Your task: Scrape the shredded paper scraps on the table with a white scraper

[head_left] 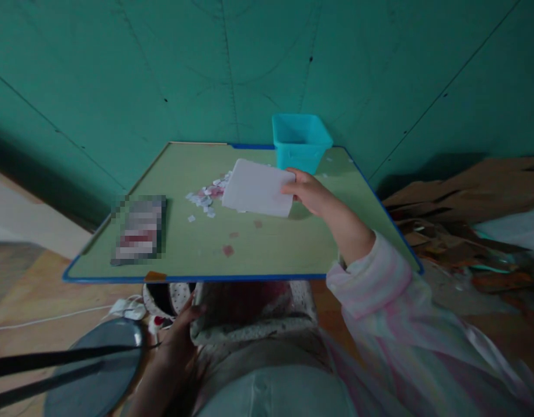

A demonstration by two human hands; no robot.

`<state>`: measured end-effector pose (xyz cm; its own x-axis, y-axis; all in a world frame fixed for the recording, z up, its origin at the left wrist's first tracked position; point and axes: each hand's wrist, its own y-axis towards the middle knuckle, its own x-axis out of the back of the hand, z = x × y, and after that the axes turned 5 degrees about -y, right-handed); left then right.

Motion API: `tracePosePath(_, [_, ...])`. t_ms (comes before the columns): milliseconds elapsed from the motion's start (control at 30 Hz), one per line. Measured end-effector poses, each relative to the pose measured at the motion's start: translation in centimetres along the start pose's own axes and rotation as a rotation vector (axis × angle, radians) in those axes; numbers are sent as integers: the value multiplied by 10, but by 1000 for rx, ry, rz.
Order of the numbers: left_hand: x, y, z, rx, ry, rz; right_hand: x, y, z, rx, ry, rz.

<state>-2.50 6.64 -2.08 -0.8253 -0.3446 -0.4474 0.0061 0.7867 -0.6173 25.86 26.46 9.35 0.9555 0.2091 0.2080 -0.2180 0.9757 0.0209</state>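
My right hand [308,193] reaches out over the green table [197,255] and pinches a white sheet of paper [256,188] by its right edge, holding it just above the tabletop. Behind and left of the sheet lies a pile of small white and pink paper scraps [205,197]. My left hand [180,333] is down below the table's front edge, fingers curled on the grey speckled cloth [245,330] in my lap.
A turquoise plastic bin [299,141] stands at the table's far edge. A dark flat object [139,230] lies at the left. A round grey lamp base [97,370] is at lower left. Cardboard and clutter [467,231] lie on the floor at right.
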Motion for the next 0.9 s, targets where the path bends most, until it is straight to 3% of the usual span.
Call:
tracePosePath(233, [-11,5,-9,-61,-12,9,23,3,1,1,10,-76])
tracePosePath(400, [-11,9,-16,-90,-11,52,29,8,-3,-98,4,-131])
tracePosePath(600, [-7,13,-28,-129,-4,36,37,6,-1,-164,-35,-78])
tracePosePath(900, [-1,16,-37,-127,42,48,29,-4,5,-272,-138,-84])
